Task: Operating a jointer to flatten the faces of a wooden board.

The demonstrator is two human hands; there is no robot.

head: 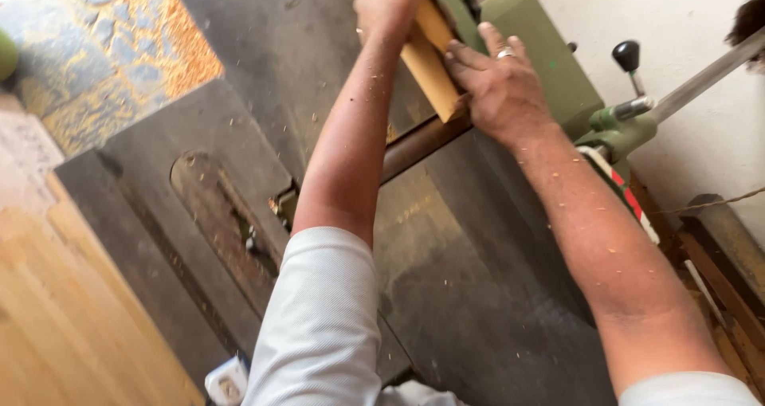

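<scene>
A pale wooden board (426, 59) lies on the dark metal table (462, 278) of a woodworking machine, against a green fence (534, 47). My left hand (386, 7) presses down on the board's far part at the top edge of the view. Over the board's near end rests my right hand (498, 87), fingers spread, with a ring on one finger. Just below that end a dark cutter slot (418, 143) runs across the table. Both forearms are flecked with sawdust.
A black-knobbed lever (629, 63) and green machine parts (621, 131) sit right of the fence. An oval saw insert (219, 215) is set into the table's left part. Light wooden boards (64, 318) lie at lower left. Sawdust covers the stone floor (119, 47).
</scene>
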